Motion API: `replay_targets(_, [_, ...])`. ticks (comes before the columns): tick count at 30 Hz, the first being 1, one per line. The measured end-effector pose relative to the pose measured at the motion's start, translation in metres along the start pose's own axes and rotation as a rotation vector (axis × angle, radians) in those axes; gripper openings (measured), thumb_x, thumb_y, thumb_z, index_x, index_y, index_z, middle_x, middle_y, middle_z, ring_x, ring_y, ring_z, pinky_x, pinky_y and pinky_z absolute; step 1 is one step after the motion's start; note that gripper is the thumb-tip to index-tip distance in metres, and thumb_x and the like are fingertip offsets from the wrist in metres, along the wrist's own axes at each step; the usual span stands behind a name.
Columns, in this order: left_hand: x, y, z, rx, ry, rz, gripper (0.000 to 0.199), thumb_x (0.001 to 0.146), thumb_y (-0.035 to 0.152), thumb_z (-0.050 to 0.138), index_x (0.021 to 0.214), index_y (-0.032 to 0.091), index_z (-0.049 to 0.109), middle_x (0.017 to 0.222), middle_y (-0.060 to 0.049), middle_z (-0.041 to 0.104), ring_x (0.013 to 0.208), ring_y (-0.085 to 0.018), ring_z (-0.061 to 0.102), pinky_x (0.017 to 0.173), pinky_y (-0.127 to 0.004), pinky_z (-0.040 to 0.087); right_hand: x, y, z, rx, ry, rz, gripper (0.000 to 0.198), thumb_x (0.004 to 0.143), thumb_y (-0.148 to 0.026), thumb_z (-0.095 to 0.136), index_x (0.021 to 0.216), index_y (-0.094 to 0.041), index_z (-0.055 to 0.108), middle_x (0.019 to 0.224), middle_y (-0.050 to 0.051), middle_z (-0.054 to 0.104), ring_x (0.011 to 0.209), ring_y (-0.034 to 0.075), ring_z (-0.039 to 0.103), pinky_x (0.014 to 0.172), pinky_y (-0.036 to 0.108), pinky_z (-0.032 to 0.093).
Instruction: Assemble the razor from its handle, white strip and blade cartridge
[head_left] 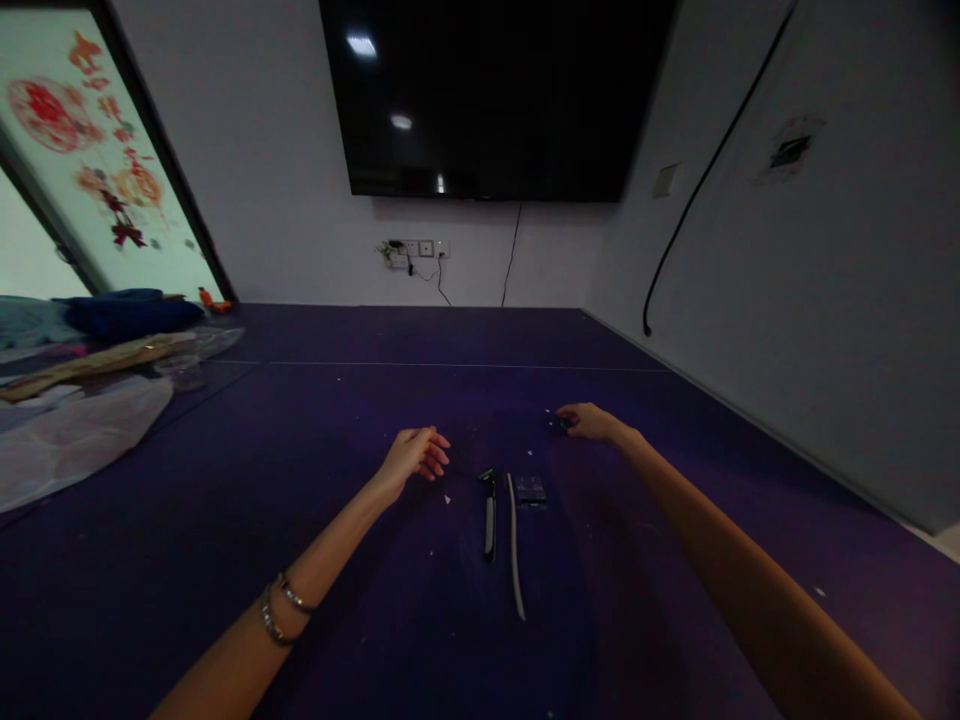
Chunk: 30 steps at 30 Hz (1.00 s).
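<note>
My right hand (pixel 592 421) reaches out over the dark purple surface, its fingers closed on a small dark, shiny object (pixel 556 422) whose kind I cannot make out. Empty and with loosely bent fingers apart, my left hand (pixel 411 458) hovers left of the middle. Between the hands and closer to me lies a razor (pixel 490 525) with a black and grey handle, its head pointing away. Beside it runs a thin, slightly curved pale strip (pixel 514 555). A small flat see-through pack (pixel 531 490) rests right of the strip's far end.
Crumpled clear plastic (pixel 90 440), a dark blue cloth (pixel 135 315) and a small orange object (pixel 215 300) lie at the left. A television (pixel 495 100) hangs on the far wall above sockets (pixel 426 248). A black cable (pixel 701 180) dangles along the right wall.
</note>
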<state>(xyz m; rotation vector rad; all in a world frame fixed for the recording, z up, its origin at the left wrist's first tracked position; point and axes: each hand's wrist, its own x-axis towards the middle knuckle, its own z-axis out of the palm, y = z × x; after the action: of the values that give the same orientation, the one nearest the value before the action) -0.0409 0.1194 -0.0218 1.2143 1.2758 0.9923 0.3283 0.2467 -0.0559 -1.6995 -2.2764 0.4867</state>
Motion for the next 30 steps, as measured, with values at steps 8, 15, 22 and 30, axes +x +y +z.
replay_targets(8, [0.0, -0.003, 0.007, 0.035, -0.034, 0.065, 0.031, 0.081, 0.04, 0.045, 0.077, 0.012, 0.058, 0.06, -0.004, 0.061, 0.046, -0.011, 0.057, 0.041, -0.02, 0.041, -0.014, -0.016, 0.009, 0.22, 0.204, 0.011, 0.047, 0.062, -0.016, 0.064, 0.109, -0.016, 0.059, 0.101, 0.011, 0.066, 0.092, 0.022, 0.061, 0.08, 0.032, 0.048])
replay_targets(15, [-0.003, 0.004, 0.032, 0.382, 0.034, 0.506, 0.023, 0.077, 0.03, 0.055, 0.091, 0.015, 0.063, 0.079, -0.006, 0.063, 0.069, -0.015, 0.059, 0.05, -0.022, 0.046, -0.053, -0.084, 0.015, 0.886, 0.206, -0.109, 0.053, 0.071, -0.028, 0.062, 0.121, -0.021, 0.046, 0.112, 0.01, 0.063, 0.093, 0.019, 0.061, 0.065, 0.028, 0.052])
replay_targets(22, [-0.024, 0.012, 0.056, 0.738, -0.041, 1.04, 0.032, 0.082, 0.03, 0.054, 0.113, 0.019, 0.055, 0.102, -0.007, 0.056, 0.094, -0.017, 0.053, 0.075, -0.031, 0.049, -0.117, -0.153, 0.028, 1.477, -0.042, -0.149, 0.046, 0.07, -0.026, 0.065, 0.115, -0.023, 0.053, 0.109, 0.008, 0.063, 0.095, 0.019, 0.06, 0.065, 0.026, 0.048])
replay_targets(30, [-0.039, 0.01, 0.055, 0.849, -0.11, 1.148, 0.024, 0.087, 0.028, 0.047, 0.107, 0.019, 0.059, 0.094, -0.007, 0.058, 0.089, -0.016, 0.053, 0.074, -0.029, 0.047, -0.14, -0.166, 0.052, 1.633, -0.172, -0.108, 0.042, 0.075, -0.023, 0.059, 0.116, -0.026, 0.054, 0.106, 0.007, 0.063, 0.097, 0.019, 0.059, 0.071, 0.029, 0.046])
